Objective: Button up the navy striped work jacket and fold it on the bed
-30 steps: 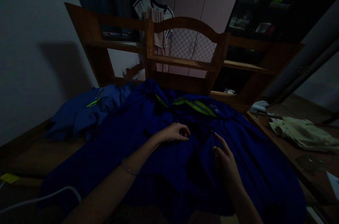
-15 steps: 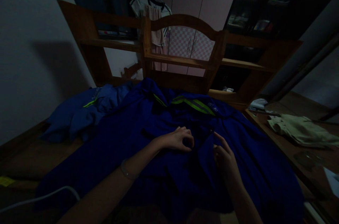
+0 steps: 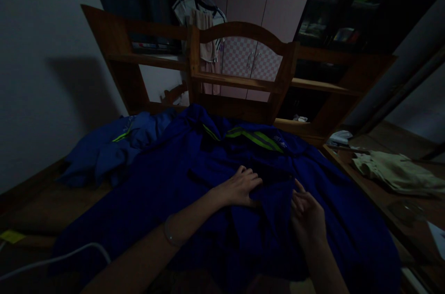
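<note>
A dark blue jacket [image 3: 167, 173] with a yellow-green and grey reflective stripe is spread out in front of me. My left hand [image 3: 241, 187] lies on its middle, fingers curled and thumb tucked against a raised fold of the cloth. To the right, my right hand [image 3: 308, 208] pinches the edge of a front flap, which stands up slightly between the two hands. Dim light hides the fingertips in part. A bracelet circles my left wrist.
Another blue garment [image 3: 104, 150] lies crumpled at the left by the wall. Behind the jacket rises a wooden headboard with shelves [image 3: 236, 81]. Folded pale cloth [image 3: 396, 171] rests on a surface at the right. A white cable [image 3: 79, 246] curves in at the lower left.
My right hand has moved right, drawing the flap's edge with it. My left hand has shifted slightly right, its fingers now further over the cloth.
</note>
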`<state>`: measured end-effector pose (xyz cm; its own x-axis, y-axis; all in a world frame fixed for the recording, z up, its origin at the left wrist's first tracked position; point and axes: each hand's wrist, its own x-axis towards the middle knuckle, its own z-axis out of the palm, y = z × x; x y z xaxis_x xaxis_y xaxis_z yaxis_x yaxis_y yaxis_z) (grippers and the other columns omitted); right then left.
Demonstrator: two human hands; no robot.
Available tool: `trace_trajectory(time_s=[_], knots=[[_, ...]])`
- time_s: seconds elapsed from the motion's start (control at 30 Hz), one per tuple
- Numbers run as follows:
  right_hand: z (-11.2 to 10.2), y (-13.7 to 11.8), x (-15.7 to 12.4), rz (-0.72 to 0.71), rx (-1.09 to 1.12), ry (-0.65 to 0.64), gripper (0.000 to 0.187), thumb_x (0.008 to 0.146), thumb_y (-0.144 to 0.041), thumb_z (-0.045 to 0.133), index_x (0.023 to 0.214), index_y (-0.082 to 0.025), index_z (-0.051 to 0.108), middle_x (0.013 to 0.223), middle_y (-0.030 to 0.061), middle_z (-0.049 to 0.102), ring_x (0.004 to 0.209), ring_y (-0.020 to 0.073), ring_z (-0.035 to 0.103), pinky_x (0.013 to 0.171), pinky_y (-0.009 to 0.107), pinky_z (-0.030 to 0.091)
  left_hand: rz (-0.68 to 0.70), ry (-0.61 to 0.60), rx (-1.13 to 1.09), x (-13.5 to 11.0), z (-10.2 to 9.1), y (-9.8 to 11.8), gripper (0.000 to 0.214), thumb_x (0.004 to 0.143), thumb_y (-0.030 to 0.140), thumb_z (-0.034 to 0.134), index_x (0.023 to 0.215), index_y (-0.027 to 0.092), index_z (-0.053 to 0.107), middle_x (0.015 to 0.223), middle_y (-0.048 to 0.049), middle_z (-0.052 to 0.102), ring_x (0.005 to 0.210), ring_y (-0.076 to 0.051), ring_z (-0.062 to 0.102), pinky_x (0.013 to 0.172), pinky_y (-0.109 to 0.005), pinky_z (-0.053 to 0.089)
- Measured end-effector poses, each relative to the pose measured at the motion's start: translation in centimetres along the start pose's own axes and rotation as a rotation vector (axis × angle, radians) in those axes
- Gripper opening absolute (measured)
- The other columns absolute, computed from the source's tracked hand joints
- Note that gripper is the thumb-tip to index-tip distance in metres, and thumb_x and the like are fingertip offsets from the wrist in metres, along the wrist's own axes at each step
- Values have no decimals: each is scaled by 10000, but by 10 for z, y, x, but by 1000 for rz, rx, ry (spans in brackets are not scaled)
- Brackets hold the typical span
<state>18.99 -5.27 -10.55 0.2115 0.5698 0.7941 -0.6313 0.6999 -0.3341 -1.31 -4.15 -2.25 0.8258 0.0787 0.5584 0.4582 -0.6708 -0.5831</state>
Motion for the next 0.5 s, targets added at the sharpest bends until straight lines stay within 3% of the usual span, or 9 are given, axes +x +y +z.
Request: trace_trajectory(time_s=[0.1,0.23,0.4,0.5], knots=[[-5,-5,2,33,174,-62,381,747,-168,546,1128,-179,543,521,-94,218,411,50,222,406,133,304,-39,-81,-69,0,6,-6,458,688,426,677,1069,198,568,1039,-68,580,1040,-260,482,948,-412,274],[-6,-4,4,60,177,-51,377,745,-152,566,1121,-163,543,522,-99,216,401,44,199,381,133,277,-58,-134,-136,1,10,-12,482,664,374,702,1098,210,571,1119,-58,568,1108,-262,462,961,-405,282],[-2,2,3,19,-61,63,380,728,-239,621,1097,-165,567,548,-86,308,398,36,243,359,143,245,-48,-112,-220,2,7,-12,375,684,358,684,1018,204,613,1028,-41,615,1047,-241,501,956,-388,285],[5,4,-4,-76,-330,45,386,759,-352,592,1109,-190,568,575,-58,398,422,62,334,381,173,280,-71,-94,-353,2,3,-11,262,708,324,657,930,185,631,896,-18,640,885,-186,563,865,-309,358]])
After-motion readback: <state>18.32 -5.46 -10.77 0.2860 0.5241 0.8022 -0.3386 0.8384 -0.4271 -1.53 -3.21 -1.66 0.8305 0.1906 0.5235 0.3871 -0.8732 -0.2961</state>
